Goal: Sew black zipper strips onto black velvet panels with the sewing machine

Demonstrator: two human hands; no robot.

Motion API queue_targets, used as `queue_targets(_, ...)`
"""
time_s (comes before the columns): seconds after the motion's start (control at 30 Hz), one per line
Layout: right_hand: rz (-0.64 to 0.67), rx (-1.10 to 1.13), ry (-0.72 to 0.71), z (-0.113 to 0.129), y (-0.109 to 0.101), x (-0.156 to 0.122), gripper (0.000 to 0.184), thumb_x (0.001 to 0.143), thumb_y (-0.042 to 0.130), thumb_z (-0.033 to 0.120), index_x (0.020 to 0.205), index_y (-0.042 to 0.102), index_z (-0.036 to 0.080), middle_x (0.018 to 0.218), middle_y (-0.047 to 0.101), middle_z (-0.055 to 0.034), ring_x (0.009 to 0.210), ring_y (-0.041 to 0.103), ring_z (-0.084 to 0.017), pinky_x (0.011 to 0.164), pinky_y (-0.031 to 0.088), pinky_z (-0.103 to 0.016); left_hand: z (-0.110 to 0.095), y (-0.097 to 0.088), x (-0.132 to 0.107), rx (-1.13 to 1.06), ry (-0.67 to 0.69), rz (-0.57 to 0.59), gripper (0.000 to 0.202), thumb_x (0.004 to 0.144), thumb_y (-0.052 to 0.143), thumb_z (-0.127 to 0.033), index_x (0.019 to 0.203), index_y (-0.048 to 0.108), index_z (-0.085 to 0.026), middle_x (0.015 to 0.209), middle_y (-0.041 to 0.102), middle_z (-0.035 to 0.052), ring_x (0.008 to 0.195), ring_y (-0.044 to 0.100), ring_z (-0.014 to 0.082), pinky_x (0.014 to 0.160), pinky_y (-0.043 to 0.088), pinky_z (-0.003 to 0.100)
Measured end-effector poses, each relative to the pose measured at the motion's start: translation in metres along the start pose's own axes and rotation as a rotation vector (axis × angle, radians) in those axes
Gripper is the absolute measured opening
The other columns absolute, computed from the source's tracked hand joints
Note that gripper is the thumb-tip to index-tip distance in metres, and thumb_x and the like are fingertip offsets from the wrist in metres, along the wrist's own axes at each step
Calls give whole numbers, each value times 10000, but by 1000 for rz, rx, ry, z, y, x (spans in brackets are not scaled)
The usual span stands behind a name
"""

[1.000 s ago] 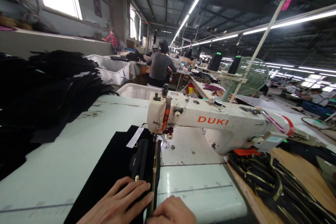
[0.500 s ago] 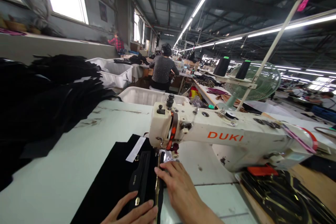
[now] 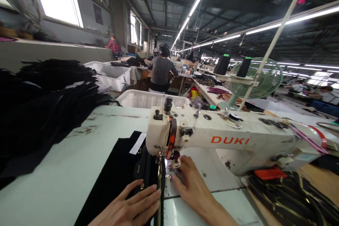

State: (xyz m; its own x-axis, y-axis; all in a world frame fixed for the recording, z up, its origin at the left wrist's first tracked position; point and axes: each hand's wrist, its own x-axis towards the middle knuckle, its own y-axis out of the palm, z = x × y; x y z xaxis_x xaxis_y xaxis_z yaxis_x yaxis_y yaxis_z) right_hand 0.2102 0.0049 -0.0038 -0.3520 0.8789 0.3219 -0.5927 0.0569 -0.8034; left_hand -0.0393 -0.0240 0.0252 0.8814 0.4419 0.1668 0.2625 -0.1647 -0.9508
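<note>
A black velvety fabric panel (image 3: 111,174) lies on the pale green sewing table (image 3: 66,141), running under the foot of a white DUKI sewing machine (image 3: 227,140). A gold-toothed zipper strip (image 3: 159,183) runs along its right edge, and a white paper label (image 3: 137,143) sits on top. My left hand (image 3: 127,204) rests flat on the fabric, fingertips at the strip. My right hand (image 3: 192,187) lies on the table beside the machine's presser foot (image 3: 175,164), fingertips at the fabric's edge. The needle is hidden by the machine head.
A tall pile of black fabric pieces (image 3: 45,113) lies on the table's left. Black and gold striped pieces (image 3: 286,197) sit on a wooden board at the right. A white plastic bin (image 3: 148,99) stands behind the machine, and a co-worker (image 3: 161,72) sits further back.
My right hand has moved forward from the near table edge to beside the presser foot. My left hand stays on the fabric, and the view has tilted slightly.
</note>
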Motion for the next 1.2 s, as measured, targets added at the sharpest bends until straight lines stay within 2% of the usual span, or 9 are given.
queue_targets(0.13,76,-96,16,2,-1,-2,453,717,815,174,1126,627,228,1196,594,-81,1151,537,-293,960,471,-435,-8,0,-1,-106,-110,25,730,923,630,-292,1538,237,-328,1517,378,25,1342,451,297,1147,302,494)
queue_targets(0.27,142,-297,-133,8,3,6,138,892,653,129,1012,632,194,1044,641,-72,1037,581,-256,909,482,-396,-15,6,-6,-147,-225,27,884,777,780,-455,1514,308,-328,1524,384,32,1356,423,354,1157,251,571)
queue_targets(0.4,193,-362,-189,16,5,11,197,902,517,-10,992,626,128,1056,647,-143,1011,583,-282,900,463,-433,-21,3,-5,-172,-298,71,987,660,871,-411,1496,354,-329,1547,351,24,1397,342,377,1169,229,579)
queue_targets(0.5,183,-356,-131,21,5,9,159,933,498,51,1038,603,109,1113,628,-180,1036,567,-305,900,443,-475,-25,-6,-1,-189,-332,131,972,664,865,-411,1491,368,-299,1563,314,38,1419,298,366,1176,191,574)
queue_targets(0.63,197,-275,-38,26,0,6,101,899,603,170,998,593,154,1044,639,-109,1009,567,-279,881,441,-435,-26,-16,5,-227,-313,130,956,649,878,-396,1472,398,-318,1526,389,36,1402,346,345,1179,186,562)
queue_targets(0.73,208,-215,40,28,-1,5,128,836,634,151,957,595,168,995,642,-72,968,579,-249,848,443,-382,-26,-19,8,-238,-296,104,911,639,884,-409,1440,456,-321,1489,445,38,1381,376,356,1174,211,563)
queue_targets(0.9,191,-170,154,31,5,10,113,798,590,99,899,605,148,931,645,-88,931,583,-240,842,425,-354,-25,-23,11,-200,-271,126,827,719,811,-508,1438,472,-278,1486,437,79,1377,386,347,1171,226,544)
queue_targets(1.0,199,-148,163,30,2,11,151,820,562,79,943,614,149,946,642,-84,943,578,-234,848,415,-346,-23,-25,11,-224,-230,135,764,781,734,-563,1430,491,-241,1467,469,101,1363,422,324,1181,210,524)
queue_targets(1.2,251,-111,134,25,-4,12,154,771,652,83,886,619,180,915,640,-39,915,584,-208,797,420,-289,-12,-18,12,-258,-150,101,770,784,747,-492,1454,461,-242,1475,466,99,1358,437,304,1194,197,501)
